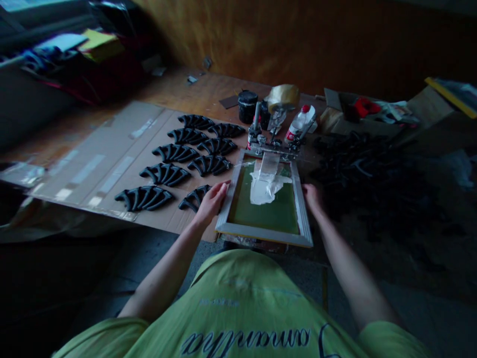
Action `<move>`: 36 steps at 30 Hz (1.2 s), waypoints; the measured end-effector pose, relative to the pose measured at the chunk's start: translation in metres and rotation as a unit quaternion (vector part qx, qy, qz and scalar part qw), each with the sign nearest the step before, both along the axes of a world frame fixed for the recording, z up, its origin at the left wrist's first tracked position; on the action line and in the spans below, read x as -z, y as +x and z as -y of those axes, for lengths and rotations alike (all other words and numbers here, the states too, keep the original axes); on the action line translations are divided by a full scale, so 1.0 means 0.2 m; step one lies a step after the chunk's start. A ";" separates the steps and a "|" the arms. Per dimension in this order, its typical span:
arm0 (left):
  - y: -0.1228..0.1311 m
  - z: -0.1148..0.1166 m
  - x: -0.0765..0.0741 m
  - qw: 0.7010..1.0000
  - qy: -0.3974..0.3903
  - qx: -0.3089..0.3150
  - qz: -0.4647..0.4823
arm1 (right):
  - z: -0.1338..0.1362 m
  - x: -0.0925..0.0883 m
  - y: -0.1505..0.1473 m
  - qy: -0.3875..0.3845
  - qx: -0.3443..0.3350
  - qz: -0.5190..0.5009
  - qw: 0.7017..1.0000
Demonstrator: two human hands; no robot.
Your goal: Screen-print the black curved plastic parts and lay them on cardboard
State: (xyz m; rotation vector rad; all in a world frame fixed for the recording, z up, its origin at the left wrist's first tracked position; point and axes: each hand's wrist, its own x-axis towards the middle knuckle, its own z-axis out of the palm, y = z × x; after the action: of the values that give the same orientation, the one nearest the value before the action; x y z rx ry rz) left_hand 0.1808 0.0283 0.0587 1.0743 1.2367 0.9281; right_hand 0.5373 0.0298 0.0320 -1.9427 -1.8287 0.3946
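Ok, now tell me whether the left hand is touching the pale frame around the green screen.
Touching. The head view shows the fingertips of the left hand against the left edge of the pale frame, with no visible gap.

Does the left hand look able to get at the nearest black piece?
Probably yes: the piece lies just beside the left hand with nothing seen between, though that hand would likely have to let go of the frame.
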 end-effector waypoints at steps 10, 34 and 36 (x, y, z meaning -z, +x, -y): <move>0.00 -0.02 0.40 0.994 -0.073 -0.014 -0.073 | -0.21 -0.18 -0.47 -0.022 -0.123 0.111 0.986; -0.01 -0.02 0.41 0.998 -0.045 0.015 -0.045 | 0.13 -0.06 -0.43 0.016 -0.283 0.084 0.955; -0.01 -0.02 0.37 0.998 -0.052 0.013 -0.046 | 0.03 -0.12 -0.44 0.023 -0.231 0.048 0.971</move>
State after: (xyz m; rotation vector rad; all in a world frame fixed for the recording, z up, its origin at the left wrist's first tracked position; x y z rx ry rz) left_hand 0.1794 0.0318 -0.0163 1.0577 1.3280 0.7927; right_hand 0.4499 0.0232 0.0553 -1.5136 -2.3322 0.4008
